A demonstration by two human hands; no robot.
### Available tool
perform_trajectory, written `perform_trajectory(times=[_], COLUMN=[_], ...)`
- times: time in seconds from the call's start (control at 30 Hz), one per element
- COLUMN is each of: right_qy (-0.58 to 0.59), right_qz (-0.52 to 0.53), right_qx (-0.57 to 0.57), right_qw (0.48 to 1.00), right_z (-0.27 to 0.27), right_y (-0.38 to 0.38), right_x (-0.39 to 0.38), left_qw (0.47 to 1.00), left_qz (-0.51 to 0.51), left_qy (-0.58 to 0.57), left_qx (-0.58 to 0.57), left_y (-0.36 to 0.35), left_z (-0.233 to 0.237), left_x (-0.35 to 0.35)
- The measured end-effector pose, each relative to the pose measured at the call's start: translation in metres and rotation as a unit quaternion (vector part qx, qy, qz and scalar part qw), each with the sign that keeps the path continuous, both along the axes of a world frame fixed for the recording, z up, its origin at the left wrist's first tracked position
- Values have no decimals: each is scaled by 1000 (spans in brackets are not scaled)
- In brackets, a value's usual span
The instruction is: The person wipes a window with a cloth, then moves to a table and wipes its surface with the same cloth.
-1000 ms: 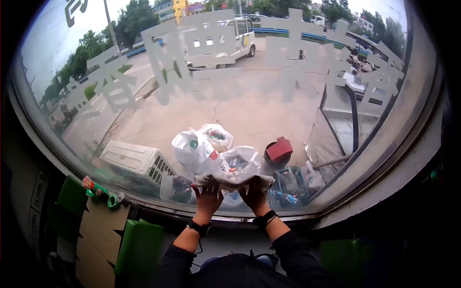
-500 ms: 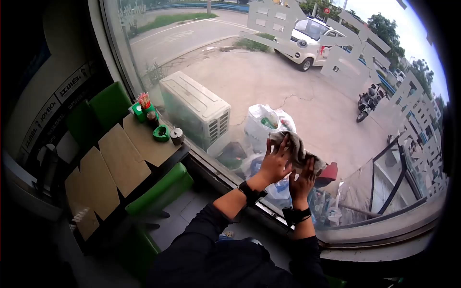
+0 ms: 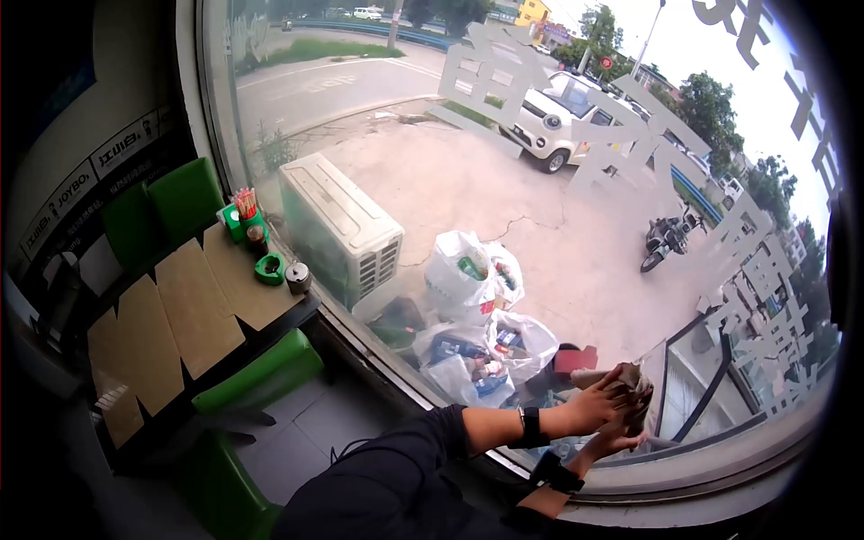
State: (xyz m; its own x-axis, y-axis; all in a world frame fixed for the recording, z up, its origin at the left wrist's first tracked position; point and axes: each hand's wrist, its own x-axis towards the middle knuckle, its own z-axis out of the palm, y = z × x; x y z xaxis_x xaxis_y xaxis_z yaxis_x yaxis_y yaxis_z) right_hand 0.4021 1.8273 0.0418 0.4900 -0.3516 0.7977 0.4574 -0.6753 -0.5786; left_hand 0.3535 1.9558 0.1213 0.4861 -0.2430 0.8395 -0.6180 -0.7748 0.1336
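A bunched greyish-brown cloth is pressed to the large window pane, low on the right side. My left hand lies over the cloth with its fingers bent round it. Just below, my right hand grips the lower part of the same cloth, its fingers partly hidden. The two hands are close together. Black bands circle both wrists.
Left of me stand a table with brown boards, a green ashtray, a metal pot and green chairs. Behind the glass are bags of bottles, an outdoor unit, a white car and a motorcycle.
Both hands have moved right and down across the glass with the cloth, which is now more bunched. The fingers, stretched before, are now bent round it. The view has shifted.
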Motion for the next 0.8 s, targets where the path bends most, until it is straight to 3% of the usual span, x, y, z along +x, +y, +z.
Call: perform_trajectory(times=[0.03,0.13,0.2,0.3,0.37,0.4,0.47,0.53,0.57,0.63,0.67,0.7,0.8], right_qy=[-4,-53,-76,-94,-130,-130,-123,-35,-96,-90,-134,-77,-120], right_qz=[-31,9,34,47,1,-1,98,73,57,64,50,78,162], right_qx=[-22,41,88,129,30,33,-12,-35,-85,-114,-177,-205,-237], right_qw=[999,998,993,986,991,991,987,996,990,987,974,973,951], right_z=[-1,17,34,53,69,74,85,103,118,143,185,183,221], right_y=[4,31,40,52,73,86,113,150,165,209,240,259,345], right_x=[5,23,9,-7,-3,-3,-6,-14,-13,-24,-52,-54,-93], left_qw=[999,986,981,959,960,967,957,948,949,956,961,954,917], left_qz=[-1,38,67,236,238,216,243,261,265,263,260,289,386], left_qy=[-42,-158,-175,-124,-137,-128,-147,-176,-168,-124,-89,-80,-99], left_qx=[-5,33,41,92,58,41,60,52,40,25,20,18,23], left_y=[-4,9,23,47,76,90,129,168,192,244,271,299,380], left_z=[8,22,30,44,55,55,75,90,99,127,142,154,164], left_x=[7,21,16,6,3,5,-8,-11,-16,-39,-54,-68,-96])
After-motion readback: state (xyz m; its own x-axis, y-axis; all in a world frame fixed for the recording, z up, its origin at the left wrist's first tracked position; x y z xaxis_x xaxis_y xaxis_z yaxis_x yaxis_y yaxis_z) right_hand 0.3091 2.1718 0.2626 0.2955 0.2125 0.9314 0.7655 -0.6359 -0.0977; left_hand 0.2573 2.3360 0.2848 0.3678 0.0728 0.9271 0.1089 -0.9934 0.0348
